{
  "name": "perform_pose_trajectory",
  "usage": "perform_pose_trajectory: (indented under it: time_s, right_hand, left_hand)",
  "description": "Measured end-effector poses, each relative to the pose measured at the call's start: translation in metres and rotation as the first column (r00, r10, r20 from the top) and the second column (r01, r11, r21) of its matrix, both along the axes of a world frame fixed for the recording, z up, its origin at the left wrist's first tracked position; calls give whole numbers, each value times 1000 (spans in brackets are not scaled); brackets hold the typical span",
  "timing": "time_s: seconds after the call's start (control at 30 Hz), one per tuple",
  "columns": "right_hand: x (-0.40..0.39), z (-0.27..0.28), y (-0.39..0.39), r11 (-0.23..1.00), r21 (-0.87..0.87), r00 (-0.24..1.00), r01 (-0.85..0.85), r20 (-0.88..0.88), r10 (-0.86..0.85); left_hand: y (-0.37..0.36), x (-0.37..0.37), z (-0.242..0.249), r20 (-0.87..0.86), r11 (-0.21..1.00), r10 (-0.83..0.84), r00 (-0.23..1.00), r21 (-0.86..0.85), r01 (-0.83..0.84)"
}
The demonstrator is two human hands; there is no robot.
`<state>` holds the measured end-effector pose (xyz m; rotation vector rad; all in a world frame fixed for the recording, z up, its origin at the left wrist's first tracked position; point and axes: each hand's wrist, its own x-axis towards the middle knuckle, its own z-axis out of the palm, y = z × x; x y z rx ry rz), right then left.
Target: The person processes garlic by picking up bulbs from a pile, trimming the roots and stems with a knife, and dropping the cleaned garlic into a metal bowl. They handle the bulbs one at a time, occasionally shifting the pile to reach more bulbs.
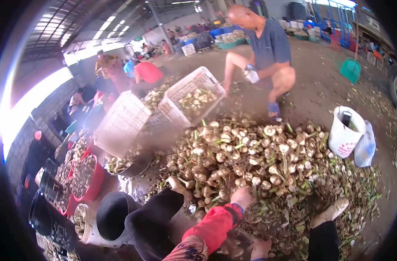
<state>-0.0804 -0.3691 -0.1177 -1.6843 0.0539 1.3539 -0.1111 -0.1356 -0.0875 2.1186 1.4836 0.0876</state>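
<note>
Nearby, a smooth bucket (342,141) and latticed crate (197,80) border the floor's (315,82) knobbly bulbs (270,130); left hand (242,198) and right hand (260,249): grip unclear.

From my remote feed I note a grey block wall (50,104) below a glaring opening (31,98) at left, dark roofing (46,26) with bright skylights (105,28), a slim column (158,21), and a littered brown floor (311,87).

Garlic pile (250,163) ahead — bucket (341,137) right, tub (98,176) left.
</note>
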Motion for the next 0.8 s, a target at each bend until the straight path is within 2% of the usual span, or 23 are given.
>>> perform_pose_trajectory:
  time_s: [0.03, 0.07, 0.1, 0.13, 0.17, 0.2, 0.23, 0.27, 0.3, 0.33, 0.37, 0.4, 0.47, 0.53, 0.57, 0.67, 0.7, 0.73, 0.8]
  right_hand:
    - [1, 10, -1, 997, 58, 998, 59, -16, -58]
    - [2, 25, -1, 986, 115, 992, 121, -37, -118]
    - [3, 43, 0, 968, 169, 982, 186, -63, -178]
    - [2, 60, 0, 943, 220, 967, 251, -94, -236]
    - [1, 74, 0, 911, 267, 949, 313, -129, -289]
    - [-2, 81, 1, 874, 311, 927, 373, -166, -336]
    - [3, 70, -3, 878, 346, 934, 331, -253, -253]
    - [2, 61, -3, 868, 407, 953, 285, -217, -211]
    - [1, 53, -3, 853, 465, 969, 238, -178, -173]
    - [-1, 51, -2, 835, 517, 981, 190, -138, -138]
    - [-7, 79, -5, 870, 480, 994, 111, -53, -97]
    - [-4, 95, -6, 892, 436, 988, -118, 140, 62]
    - [-14, 127, -6, 870, 395, 924, -295, 351, 153]
    - [-19, 121, -8, 804, 466, 916, -368, 331, 227]
    - [-21, 121, -9, 768, 500, 909, -400, 323, 263]
    - [-28, 142, -15, 756, 459, 842, -466, 492, 221]
    - [-26, 143, -17, 744, 474, 854, -470, 456, 249]
    - [-25, 139, -18, 760, 526, 912, -381, 350, 214]
    - [-20, 129, -21, 777, 601, 982, -187, 124, 140]
  left_hand:
    - [-3, -7, -12, 75, 997, 57, 996, 46, -60]
    - [-5, -18, -22, 224, 994, 93, 970, 35, -104]
    - [-17, -32, -23, 572, 969, 182, 799, -243, -47]
    - [-30, -48, -25, 793, 883, 338, 508, -454, 122]
    - [-48, -65, -1, 773, 911, 124, 622, -338, 238]
    - [-57, -80, 14, 728, 916, -148, 670, -155, 371]
    - [-67, -95, 28, 643, 869, -398, 654, 36, 494]
    - [-72, -107, 30, 491, 741, -656, 572, 278, 611]
    - [-79, -117, 27, 270, 535, -845, 462, 470, 703]
    - [-91, -125, 26, 262, 497, -868, 422, 438, 749]
    - [-99, -130, 28, 356, 562, -815, 457, 297, 771]
    - [-106, -134, 30, 454, 633, -720, 525, 120, 765]
    - [-118, -138, 37, 561, 716, -454, 693, -233, 658]
    - [-128, -141, 44, 562, 730, -313, 766, -374, 573]
    - [-131, -142, 47, 555, 737, -272, 786, -405, 541]
    - [-138, -143, 60, 520, 791, -211, 828, -406, 457]
    - [-139, -143, 66, 504, 816, -204, 840, -387, 430]
    - [-144, -142, 98, 457, 836, -197, 867, -384, 392]
    - [-143, -148, 64, 435, 873, -364, 823, -148, 465]
